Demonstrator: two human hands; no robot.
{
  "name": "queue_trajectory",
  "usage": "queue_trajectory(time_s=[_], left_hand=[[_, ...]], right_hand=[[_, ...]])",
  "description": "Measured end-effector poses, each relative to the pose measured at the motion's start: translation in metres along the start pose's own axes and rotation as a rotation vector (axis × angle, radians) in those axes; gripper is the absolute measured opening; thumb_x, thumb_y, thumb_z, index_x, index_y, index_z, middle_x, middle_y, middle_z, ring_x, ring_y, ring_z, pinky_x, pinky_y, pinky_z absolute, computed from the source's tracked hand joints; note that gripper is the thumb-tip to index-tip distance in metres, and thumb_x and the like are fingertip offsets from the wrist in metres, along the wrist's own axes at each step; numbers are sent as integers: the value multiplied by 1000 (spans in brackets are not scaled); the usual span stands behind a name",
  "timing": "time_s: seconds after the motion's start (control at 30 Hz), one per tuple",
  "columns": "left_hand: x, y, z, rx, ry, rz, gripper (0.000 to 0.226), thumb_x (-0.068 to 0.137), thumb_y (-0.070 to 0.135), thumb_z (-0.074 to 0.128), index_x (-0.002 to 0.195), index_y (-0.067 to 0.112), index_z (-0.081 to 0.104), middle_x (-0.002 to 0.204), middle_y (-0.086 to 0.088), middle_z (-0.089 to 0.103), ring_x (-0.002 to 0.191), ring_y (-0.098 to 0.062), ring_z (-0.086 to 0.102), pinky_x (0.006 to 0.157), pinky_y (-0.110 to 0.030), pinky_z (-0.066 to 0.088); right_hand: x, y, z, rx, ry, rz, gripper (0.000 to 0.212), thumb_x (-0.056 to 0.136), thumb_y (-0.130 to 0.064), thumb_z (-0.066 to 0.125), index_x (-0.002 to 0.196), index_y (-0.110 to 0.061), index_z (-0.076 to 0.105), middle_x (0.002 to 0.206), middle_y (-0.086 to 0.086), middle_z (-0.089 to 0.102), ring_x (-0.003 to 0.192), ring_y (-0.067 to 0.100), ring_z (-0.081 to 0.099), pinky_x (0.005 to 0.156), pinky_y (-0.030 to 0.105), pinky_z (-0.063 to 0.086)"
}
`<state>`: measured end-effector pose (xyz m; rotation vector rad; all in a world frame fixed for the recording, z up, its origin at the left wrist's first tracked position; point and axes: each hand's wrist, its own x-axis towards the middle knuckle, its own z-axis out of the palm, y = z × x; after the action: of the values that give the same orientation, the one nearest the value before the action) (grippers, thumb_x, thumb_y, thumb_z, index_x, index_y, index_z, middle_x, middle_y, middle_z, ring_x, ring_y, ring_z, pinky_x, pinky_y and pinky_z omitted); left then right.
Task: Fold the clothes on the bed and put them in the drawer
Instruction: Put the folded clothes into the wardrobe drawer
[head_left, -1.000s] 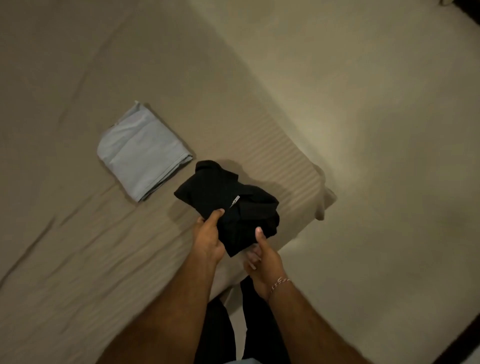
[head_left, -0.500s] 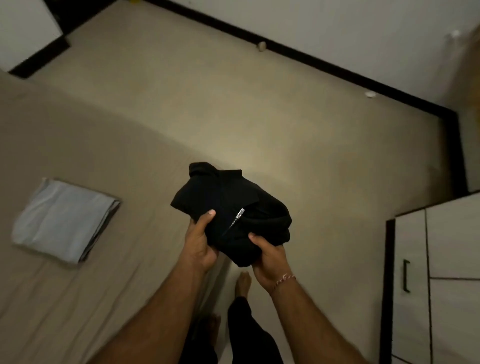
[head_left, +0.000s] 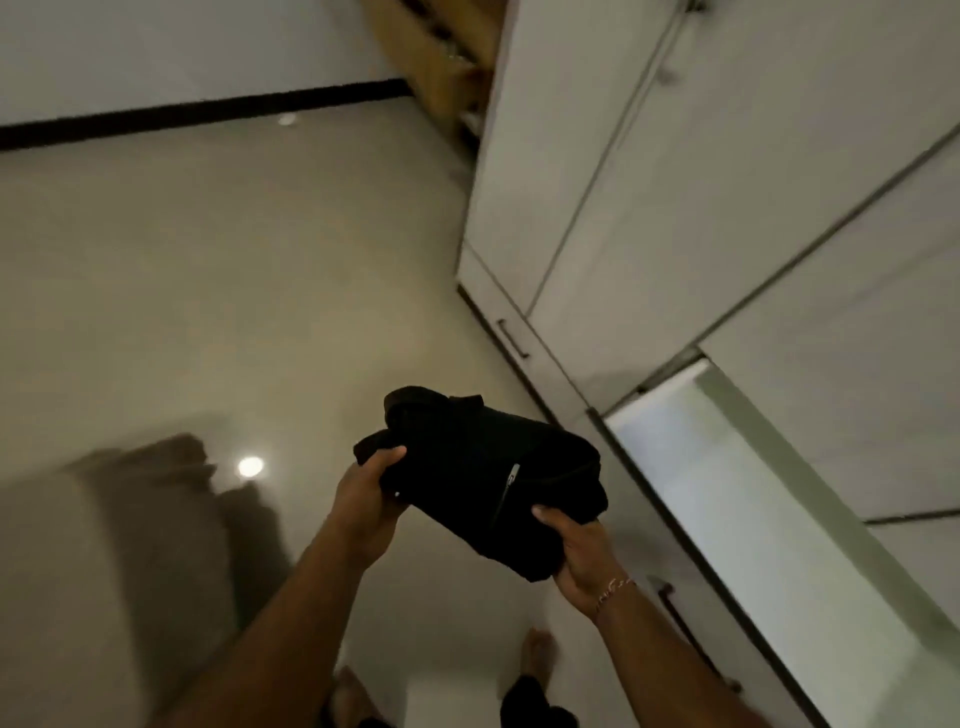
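A folded black garment (head_left: 483, 467) with a small silver zip pull hangs in the air above the floor. My left hand (head_left: 366, 493) grips its left edge, thumb on top. My right hand (head_left: 579, 556), with a thin bracelet at the wrist, grips its lower right corner from below. A pulled-out drawer (head_left: 769, 519) of the white wardrobe shows a pale inside just right of the garment. The corner of the bed (head_left: 104, 571) with its beige sheet lies at the lower left, blurred.
White wardrobe doors (head_left: 727, 208) fill the upper right, with dark handles (head_left: 511, 338) on the low fronts. Glossy beige floor (head_left: 234, 260) stretches to a black skirting board. My bare feet (head_left: 540, 649) stand on the floor below the garment.
I have lifted the black garment off the bed and turned right with it. The grey folded cloth has left the view and the wardrobe with its drawer has come in.
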<state>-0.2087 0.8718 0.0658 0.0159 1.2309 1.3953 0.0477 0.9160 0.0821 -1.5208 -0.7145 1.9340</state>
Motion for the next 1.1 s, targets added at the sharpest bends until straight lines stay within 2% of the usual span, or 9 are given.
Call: queue_trajectory(time_s=[0.2, 0.43, 0.57, 0.7, 0.83, 0.9, 1.0, 1.03, 1.1], left_hand=[[31, -97, 201, 459, -344, -17, 25, 96, -4, 63, 113, 9, 75, 110, -18, 76, 103, -37, 73, 84, -42, 58], [55, -216, 375, 901, -590, 18, 22, 91, -5, 72, 109, 8, 76, 101, -13, 79, 95, -30, 77, 89, -48, 62], [68, -263, 419, 1042, -578, -2, 27, 89, -7, 71, 99, 17, 77, 95, -10, 79, 94, -30, 77, 87, -50, 62], [96, -300, 427, 1207, -532, -24, 31, 88, 2, 77, 117, 12, 72, 111, -16, 75, 106, -35, 72, 94, -49, 58], [124, -311, 406, 1771, -540, -43, 88, 80, 30, 88, 152, 10, 43, 144, -20, 57, 129, -36, 57, 104, -41, 49], [119, -302, 397, 1816, -780, -102, 96, 73, 47, 91, 151, 17, 45, 145, -12, 55, 130, -27, 56, 102, -33, 46], [103, -280, 393, 2013, -1351, -335, 116, 51, 75, 89, 150, 33, 45, 143, 8, 52, 128, -13, 52, 104, -28, 43], [97, -278, 392, 2193, -1540, -311, 110, 55, 72, 89, 149, 37, 44, 142, 11, 52, 128, -13, 51, 106, -31, 42], [89, -271, 384, 2501, -1778, 98, 86, 71, 59, 83, 144, 36, 45, 137, 8, 54, 123, -17, 52, 104, -40, 41]], right_hand=[[-17, -41, -207, 179, 343, -98, 51, 74, -8, 78, 125, -10, 68, 116, 16, 76, 105, 33, 74, 90, 48, 60], [-20, -57, -395, 230, 600, -134, 32, 92, 3, 68, 119, -14, 69, 107, 9, 78, 99, 25, 76, 74, 31, 62], [3, -45, -443, 181, 666, -56, 35, 88, -6, 78, 119, -20, 68, 109, 5, 76, 100, 24, 73, 82, 37, 61], [31, -22, -475, 72, 799, 96, 52, 79, -19, 86, 126, -18, 65, 120, 14, 73, 106, 33, 70, 98, 49, 57], [25, -2, -458, -410, 978, 316, 80, 81, -33, 82, 149, -13, 45, 135, 18, 58, 123, 40, 58, 102, 45, 49], [13, -4, -435, -403, 768, 162, 60, 82, -30, 86, 134, -17, 59, 116, 7, 65, 110, 31, 64, 93, 36, 51], [2, -7, -401, -623, 155, 121, 59, 77, -47, 88, 129, -34, 64, 115, -7, 65, 105, 15, 63, 96, 33, 54], [2, -6, -394, -817, 42, 128, 65, 75, -53, 87, 133, -37, 61, 121, -9, 62, 110, 12, 59, 99, 34, 52], [3, -6, -382, -1213, 76, 81, 74, 73, -62, 81, 137, -39, 55, 128, -10, 58, 117, 14, 53, 101, 38, 46]])
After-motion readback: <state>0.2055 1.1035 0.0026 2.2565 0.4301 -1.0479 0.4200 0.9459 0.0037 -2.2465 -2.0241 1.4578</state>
